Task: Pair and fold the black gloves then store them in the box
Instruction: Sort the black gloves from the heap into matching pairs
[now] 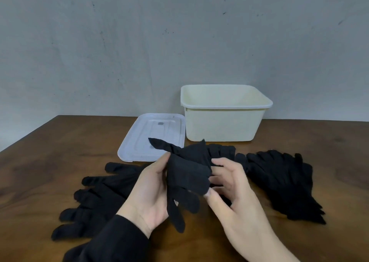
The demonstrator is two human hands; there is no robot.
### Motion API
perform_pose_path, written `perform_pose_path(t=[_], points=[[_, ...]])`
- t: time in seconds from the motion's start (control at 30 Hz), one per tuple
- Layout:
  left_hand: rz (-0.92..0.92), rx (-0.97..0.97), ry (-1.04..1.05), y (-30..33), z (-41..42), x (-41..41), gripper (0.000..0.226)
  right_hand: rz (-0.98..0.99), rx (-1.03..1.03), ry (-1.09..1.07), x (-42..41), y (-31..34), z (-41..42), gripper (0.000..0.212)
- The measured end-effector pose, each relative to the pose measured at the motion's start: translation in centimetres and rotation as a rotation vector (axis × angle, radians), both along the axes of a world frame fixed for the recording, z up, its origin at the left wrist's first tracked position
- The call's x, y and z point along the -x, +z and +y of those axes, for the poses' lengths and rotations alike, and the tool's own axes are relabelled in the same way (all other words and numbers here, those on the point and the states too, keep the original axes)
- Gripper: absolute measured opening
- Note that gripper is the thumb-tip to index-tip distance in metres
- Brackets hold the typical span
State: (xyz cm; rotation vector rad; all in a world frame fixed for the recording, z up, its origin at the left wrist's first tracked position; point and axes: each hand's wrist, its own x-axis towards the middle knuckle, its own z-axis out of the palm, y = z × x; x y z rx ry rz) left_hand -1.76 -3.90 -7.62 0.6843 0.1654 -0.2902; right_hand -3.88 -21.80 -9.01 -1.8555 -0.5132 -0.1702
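Plain indoor workspace: wooden table (40, 161) against a scuffed grey wall (139, 41).

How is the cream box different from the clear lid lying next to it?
The box is cream, opaque and deep, standing upright with its mouth open; the lid is clear, shallow and lies flat. A held glove's tip overlaps the lid, not the box. Both are rectangular plastic on the table.

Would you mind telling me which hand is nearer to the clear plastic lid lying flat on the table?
Left. The left hand sits just in front of the clear plastic lid; the right hand is further right, before the cream box.
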Motion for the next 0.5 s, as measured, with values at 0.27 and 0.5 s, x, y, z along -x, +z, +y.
perform_pose_path(t=[0.27, 0.5], points=[[0.007, -0.134, -0.136, -0.8, -0.8, -0.7, 0.035, 0.019, 0.081, -0.013, -0.6, 2.7, 0.2, 0.013], [-0.05, -0.194, -0.26, -0.1, -0.3, -0.1, 0.053, 0.004, 0.061, -0.181, -1.6, 9.6, -4.4, 0.046]])
